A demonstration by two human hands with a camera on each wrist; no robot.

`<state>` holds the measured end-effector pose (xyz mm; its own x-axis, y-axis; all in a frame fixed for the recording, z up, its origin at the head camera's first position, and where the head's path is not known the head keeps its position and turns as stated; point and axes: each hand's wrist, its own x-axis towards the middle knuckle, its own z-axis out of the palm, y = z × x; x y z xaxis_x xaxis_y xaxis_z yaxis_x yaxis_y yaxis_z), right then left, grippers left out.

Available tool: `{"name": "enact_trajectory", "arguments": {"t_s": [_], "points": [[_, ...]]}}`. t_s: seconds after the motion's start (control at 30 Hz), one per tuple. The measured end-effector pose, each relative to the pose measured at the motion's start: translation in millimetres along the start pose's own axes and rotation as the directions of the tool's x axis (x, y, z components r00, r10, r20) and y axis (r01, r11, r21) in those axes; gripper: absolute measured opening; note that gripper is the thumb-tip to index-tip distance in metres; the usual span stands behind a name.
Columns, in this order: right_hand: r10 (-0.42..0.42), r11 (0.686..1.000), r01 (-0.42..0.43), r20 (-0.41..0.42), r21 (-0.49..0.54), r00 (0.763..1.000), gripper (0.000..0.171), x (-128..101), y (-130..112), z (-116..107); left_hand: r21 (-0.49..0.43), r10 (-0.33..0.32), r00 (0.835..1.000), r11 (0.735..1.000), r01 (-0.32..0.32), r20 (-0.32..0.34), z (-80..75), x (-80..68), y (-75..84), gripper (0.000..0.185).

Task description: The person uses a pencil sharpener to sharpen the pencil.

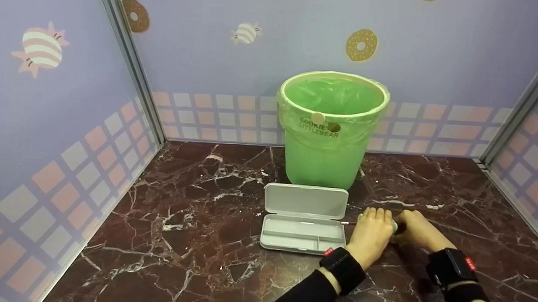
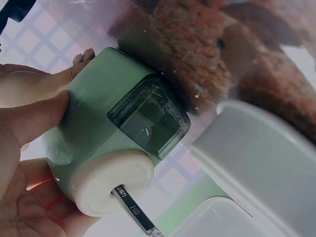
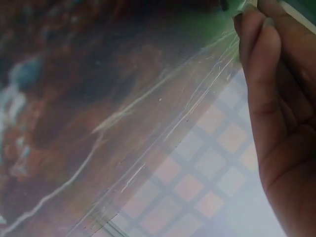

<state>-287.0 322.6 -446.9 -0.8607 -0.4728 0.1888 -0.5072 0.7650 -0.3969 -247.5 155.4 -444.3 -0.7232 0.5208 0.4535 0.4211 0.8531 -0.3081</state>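
A green pencil sharpener [image 2: 86,116] with a cream round front and a clear dark shavings window stands on the table. My left hand [image 1: 370,232] grips its body from above, thumb and fingers on opposite sides. A dark pencil [image 2: 133,210] is inserted in the front hole; its end [image 1: 345,223] pokes out toward the case in the head view. On the sharpener's other side, my right hand [image 1: 419,230] has curled fingers pinching what looks like the crank handle, mostly hidden by the fingers. An open grey-white pencil case [image 1: 288,227] lies left of my left hand, lid raised.
A green trash bin [image 1: 325,158] with a clear liner stands behind the pencil case. The dark red marble-patterned table [image 1: 193,220] is bounded by patterned wall panels [image 1: 209,53] at the back and both sides. Small pale crumbs dot the surface near the case.
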Motion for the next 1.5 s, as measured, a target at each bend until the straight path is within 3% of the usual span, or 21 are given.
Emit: {"name": "enact_trajectory", "arguments": {"t_s": [0.4,0.6,0.8,1.03,1.23,1.5], "points": [[-0.071,0.997,0.069,0.056,0.031,0.996,0.019,-21,-20,-14,-0.001,-0.002,1.000,1.000,0.002,0.021,1.6,0.1,-1.6,0.035],[-0.032,0.999,0.029,0.069,0.044,0.997,0.018,-27,-33,-33,-0.002,0.002,1.000,1.000,-0.001,0.020,1.2,1.0,0.2,0.035],[-0.058,0.998,0.058,-0.018,0.013,0.998,0.018,-24,-38,-41,-0.023,0.013,0.999,1.000,-0.012,0.053,1.9,1.2,-1.1,0.041],[0.019,0.998,-0.028,-0.151,-0.059,0.988,0.018,-17,-44,-44,-0.031,0.019,1.000,0.999,-0.018,0.021,3.4,0.9,-3.3,0.048],[0.024,0.989,-0.050,-0.185,-0.137,0.983,0.019,-5,-44,-44,-0.032,0.017,0.999,0.999,-0.015,0.052,2.1,1.1,-2.4,0.046],[0.032,0.978,-0.080,-0.241,-0.191,0.970,0.019,7,-35,-36,-0.005,0.030,0.999,1.000,-0.030,0.041,2.7,1.3,-1.4,0.047]]}}
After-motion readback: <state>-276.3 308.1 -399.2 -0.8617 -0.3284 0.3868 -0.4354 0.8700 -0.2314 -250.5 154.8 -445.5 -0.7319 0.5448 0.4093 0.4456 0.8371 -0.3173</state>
